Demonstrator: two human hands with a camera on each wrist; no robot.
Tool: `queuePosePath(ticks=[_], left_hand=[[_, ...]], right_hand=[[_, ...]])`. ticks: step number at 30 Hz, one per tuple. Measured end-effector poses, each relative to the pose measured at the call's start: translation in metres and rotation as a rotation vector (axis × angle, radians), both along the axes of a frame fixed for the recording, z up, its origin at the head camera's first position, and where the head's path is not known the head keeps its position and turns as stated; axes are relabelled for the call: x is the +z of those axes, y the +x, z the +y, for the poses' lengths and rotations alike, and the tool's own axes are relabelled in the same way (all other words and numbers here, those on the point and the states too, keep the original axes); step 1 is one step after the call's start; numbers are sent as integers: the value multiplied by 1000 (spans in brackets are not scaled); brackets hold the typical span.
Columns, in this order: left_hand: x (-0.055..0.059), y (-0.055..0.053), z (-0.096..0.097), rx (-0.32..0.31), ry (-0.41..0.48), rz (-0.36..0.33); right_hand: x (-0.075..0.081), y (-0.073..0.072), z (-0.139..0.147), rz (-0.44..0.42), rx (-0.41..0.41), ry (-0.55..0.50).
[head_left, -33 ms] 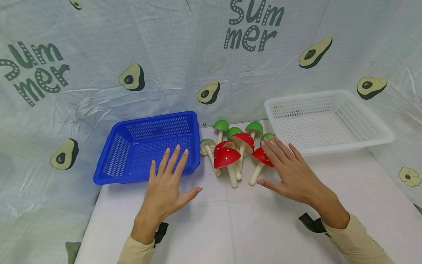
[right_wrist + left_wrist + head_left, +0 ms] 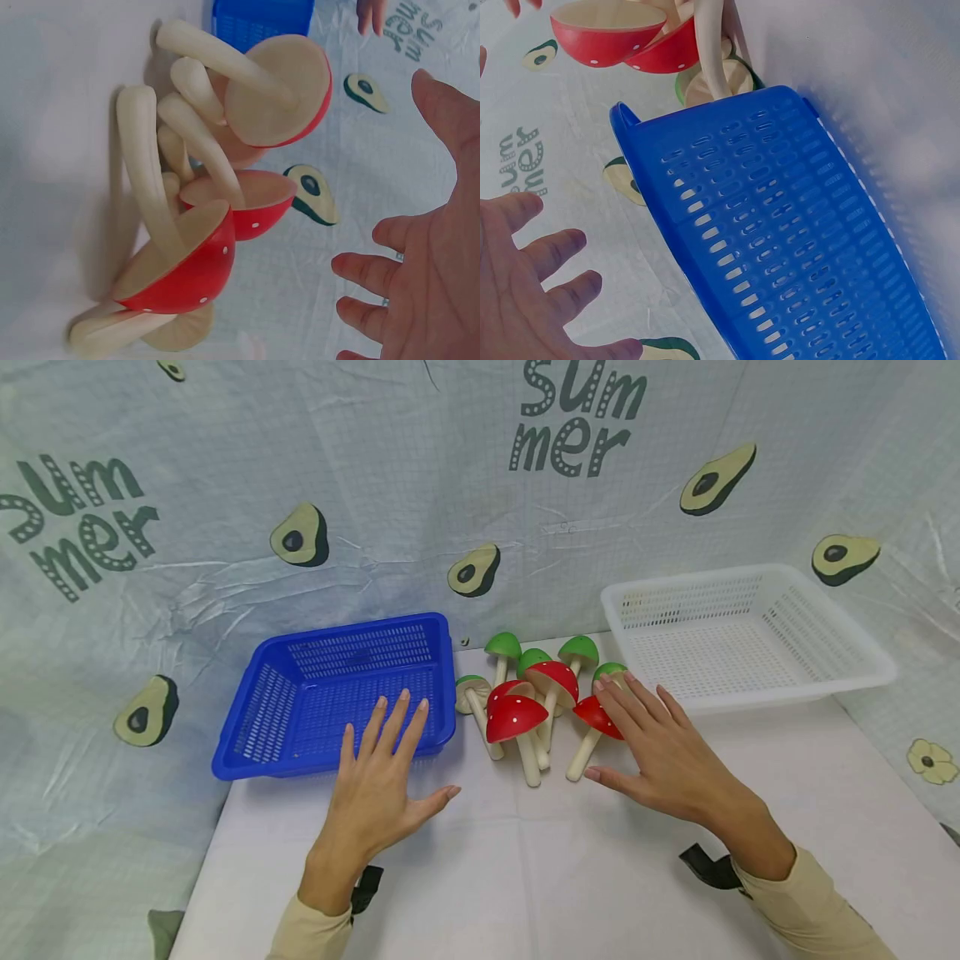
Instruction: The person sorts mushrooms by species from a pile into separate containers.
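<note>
Avocado-print cloth (image 2: 420, 468) (creased) behind mushrooms (image 2: 517, 718)

Wrinkled pale grey-green printed sheet (image 2: 408, 460) behind, spans 9 through 12 to 3 o'clock. Dark green summer lettering (image 2: 579, 422) at 1, second lettering (image 2: 84, 529) between 9 and 10. Avocado prints (image 2: 147, 711) at 9, 10, 12 and 2, another between 2 and 3. Yellow flower print (image 2: 932, 762) between 3 and 4. White tabletop (image 2: 592, 885) at 6, faint crease.
</note>
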State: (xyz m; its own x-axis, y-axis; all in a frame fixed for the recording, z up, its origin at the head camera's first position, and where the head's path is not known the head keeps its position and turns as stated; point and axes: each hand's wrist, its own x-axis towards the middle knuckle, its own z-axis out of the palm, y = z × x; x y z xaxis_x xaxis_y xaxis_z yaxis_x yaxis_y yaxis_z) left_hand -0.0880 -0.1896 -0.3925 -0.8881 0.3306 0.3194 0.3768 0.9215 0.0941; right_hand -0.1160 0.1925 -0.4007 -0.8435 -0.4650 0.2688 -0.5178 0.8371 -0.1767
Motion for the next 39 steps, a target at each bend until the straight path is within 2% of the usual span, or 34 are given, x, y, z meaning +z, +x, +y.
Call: queuePosePath(ticks=[11, 19, 24, 28, 35, 39], left_hand=[[0, 1, 0, -8, 15, 30], [1, 4, -7, -25, 79, 77], [0, 4, -12, -66, 188, 120], [0, 9, -16, -70, 297, 108], [0, 18, -25, -44, 501, 86], [-2, 24, -30, 17, 619, 63]], right_hand=[[0, 3, 3, -10, 4, -35], [4, 4, 0, -121, -13, -177], [4, 4, 0, -139, -29, -275], [1, 4, -1, -157, -10, -358], [-7, 0, -6, -245, 14, -525], [-9, -2, -9, -295, 19, -607]])
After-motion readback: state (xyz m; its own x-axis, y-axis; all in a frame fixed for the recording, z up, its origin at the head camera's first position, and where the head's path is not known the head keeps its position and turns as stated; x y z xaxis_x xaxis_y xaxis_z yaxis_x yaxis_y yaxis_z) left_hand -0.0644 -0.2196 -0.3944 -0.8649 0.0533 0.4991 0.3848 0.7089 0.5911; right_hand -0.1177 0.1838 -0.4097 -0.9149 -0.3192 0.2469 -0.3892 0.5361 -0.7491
